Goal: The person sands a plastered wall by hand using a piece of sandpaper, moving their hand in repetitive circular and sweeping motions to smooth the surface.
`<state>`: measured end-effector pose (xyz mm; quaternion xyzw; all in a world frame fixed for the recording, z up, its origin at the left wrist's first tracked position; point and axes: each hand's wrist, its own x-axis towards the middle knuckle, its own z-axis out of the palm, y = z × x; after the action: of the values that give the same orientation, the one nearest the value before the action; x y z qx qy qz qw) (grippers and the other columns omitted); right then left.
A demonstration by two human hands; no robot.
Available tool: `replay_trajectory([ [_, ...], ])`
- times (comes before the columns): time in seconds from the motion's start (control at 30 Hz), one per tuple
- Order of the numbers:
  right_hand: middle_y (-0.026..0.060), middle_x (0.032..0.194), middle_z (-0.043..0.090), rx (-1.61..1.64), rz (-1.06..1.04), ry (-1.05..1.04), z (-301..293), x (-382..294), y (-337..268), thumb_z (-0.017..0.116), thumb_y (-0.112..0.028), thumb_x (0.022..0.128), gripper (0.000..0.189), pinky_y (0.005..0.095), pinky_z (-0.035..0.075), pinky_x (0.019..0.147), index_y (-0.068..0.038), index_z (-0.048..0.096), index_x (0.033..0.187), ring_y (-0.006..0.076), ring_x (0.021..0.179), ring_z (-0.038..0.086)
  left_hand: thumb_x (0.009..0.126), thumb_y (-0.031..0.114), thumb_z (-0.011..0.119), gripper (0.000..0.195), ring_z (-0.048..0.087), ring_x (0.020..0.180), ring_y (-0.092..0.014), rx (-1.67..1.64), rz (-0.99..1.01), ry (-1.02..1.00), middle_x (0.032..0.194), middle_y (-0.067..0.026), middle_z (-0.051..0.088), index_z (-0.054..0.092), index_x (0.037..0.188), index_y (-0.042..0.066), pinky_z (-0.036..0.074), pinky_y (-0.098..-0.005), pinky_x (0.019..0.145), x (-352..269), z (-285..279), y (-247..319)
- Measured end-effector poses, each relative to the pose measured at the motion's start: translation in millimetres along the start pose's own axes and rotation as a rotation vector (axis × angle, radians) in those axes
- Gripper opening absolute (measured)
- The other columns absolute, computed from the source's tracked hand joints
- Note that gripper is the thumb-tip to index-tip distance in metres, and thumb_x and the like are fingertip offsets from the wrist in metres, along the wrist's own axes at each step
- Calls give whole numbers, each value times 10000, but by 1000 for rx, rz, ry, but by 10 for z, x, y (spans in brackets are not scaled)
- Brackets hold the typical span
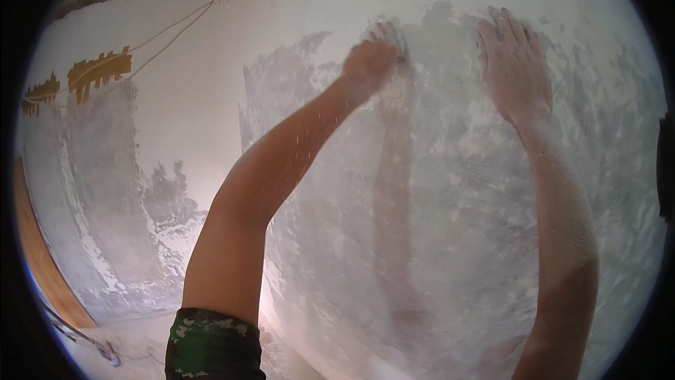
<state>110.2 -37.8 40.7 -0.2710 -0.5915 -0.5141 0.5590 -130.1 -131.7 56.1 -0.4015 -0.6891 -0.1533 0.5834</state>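
Both arms reach up to a wall (464, 206) whose pale coating is patchy, with mottled grey showing over much of it. Near the upper edge of the grey area, my left hand (373, 58) is bent at the wrist with its fingers curled against the surface. Something thin may be under those fingers, but blur and the hand hide it. Farther right, my right hand (517, 63) lies palm-down on the wall, fingers pointing up and slightly apart, with nothing visible in it. Whitish dust coats the right hand and forearm. Fine pale flecks show around the left forearm.
An adjoining wall (174, 100) at left has bare grey strips and ochre patches (100, 71). Thin cords (174, 26) hang across its upper part from the corner. A wooden board (47, 253) stands at far left, above a dark cable (74, 330) near the pale floor (137, 345).
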Motion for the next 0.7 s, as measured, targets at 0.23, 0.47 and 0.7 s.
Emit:
replay_trajectory([
  [0.23, 75, 1575, 478, -15, -11, -32, -189, 48, 60, 425, -235, 1126, 376, 449, 332, 1253, -131, 506, 1477, 238, 1494, 408, 1046, 209, 587, 497, 622, 1304, -399, -16, -22, -150, 1506, -264, 534, 524, 1438, -91, 556, -466, 1066, 194, -181, -150],
  [0.47, 85, 1652, 395, 163, -122, -66, -123, -115, 81, 386, -329, 1143, 438, 426, 265, 1301, -121, 489, 1515, 254, 1556, 315, 1055, 174, 556, 520, 613, 1314, -383, -174, -184, -106, 1567, -281, 457, 441, 1499, -71, 558, -434, 1060, 17, -40, -159],
  [0.7, 39, 1692, 342, 168, -218, -214, -375, -952, -135, 371, -391, 1137, 434, 436, 210, 1324, -151, 549, 1452, 220, 1584, 264, 1008, -4, 474, 715, 333, 1551, -388, -255, 81, -341, 1709, -273, 204, 150, 1644, -46, 587, -423, 1040, -2092, 132, 850],
])
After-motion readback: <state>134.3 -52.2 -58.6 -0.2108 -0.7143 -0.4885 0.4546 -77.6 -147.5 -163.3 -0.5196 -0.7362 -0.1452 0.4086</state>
